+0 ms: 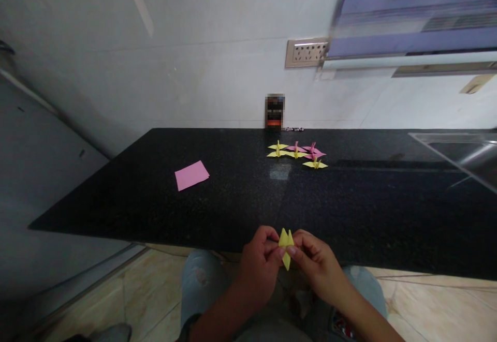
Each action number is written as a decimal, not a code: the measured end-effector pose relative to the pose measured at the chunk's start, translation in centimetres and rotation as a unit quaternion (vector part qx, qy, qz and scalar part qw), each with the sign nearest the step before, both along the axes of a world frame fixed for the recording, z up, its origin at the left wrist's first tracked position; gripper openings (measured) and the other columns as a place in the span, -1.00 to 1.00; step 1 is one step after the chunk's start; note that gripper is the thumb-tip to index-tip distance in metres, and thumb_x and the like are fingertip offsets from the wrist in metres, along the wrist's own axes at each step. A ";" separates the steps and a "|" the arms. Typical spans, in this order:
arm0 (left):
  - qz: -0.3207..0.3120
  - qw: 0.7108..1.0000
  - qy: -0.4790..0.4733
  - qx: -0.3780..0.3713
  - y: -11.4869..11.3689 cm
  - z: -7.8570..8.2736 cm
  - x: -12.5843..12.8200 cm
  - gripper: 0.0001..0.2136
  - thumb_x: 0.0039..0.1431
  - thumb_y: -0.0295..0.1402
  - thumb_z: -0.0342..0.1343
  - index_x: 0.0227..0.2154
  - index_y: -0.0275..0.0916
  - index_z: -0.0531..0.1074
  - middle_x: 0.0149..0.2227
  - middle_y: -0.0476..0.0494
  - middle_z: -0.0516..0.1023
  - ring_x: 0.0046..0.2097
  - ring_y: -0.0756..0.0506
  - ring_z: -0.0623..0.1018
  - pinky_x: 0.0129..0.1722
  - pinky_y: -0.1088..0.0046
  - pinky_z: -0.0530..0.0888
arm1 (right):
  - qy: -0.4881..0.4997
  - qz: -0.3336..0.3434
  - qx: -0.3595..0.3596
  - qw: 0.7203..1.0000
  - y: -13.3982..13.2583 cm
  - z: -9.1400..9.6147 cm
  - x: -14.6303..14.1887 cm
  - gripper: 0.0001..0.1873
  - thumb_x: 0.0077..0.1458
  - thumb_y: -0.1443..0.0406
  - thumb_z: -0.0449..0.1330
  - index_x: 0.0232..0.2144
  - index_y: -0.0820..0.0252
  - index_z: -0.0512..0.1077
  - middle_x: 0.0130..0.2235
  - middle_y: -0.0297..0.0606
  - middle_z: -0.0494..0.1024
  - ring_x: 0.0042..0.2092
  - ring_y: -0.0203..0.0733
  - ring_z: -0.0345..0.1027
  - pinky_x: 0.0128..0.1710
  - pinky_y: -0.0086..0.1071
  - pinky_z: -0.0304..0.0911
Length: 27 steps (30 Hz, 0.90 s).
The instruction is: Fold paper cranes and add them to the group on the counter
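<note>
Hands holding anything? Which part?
Yes: a folded yellow paper piece, pinched at its middle from both sides by the left hand and right hand, at the black counter edge.

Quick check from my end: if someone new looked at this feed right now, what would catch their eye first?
Most likely the small yellow folded paper, pinched between the left hand and right hand at the near edge of the black countertop. Next, the cluster of yellow and pink paper cranes near the back wall, and the flat pink paper sheet lying alone to the left.
</note>
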<state>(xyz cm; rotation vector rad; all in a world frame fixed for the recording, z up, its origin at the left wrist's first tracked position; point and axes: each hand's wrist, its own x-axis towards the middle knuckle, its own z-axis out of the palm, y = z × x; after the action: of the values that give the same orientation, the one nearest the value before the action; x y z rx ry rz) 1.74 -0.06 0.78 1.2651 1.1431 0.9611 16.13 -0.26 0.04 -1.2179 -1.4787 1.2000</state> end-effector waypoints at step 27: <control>-0.012 0.998 -0.051 -0.042 0.6 1.2 0.0 -0.77 0.00 -0.29 0.04 -0.59 -0.34 0.44 -0.56 -0.04 0.37 -0.46 0.01 0.32 -0.43 0.53 0.24 | -0.036 -0.108 0.054 0.992 -0.9 0.4 -1.1 -0.93 0.00 0.29 0.11 -0.38 0.14 0.32 -0.46 -0.32 0.29 -0.42 -0.27 0.21 -0.47 -0.44 0.15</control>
<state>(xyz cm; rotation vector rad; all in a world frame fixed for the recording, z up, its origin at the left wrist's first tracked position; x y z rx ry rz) 1.73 0.52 1.96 1.1478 1.0754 0.9403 15.01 -1.14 0.40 -1.3220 -1.4044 0.9301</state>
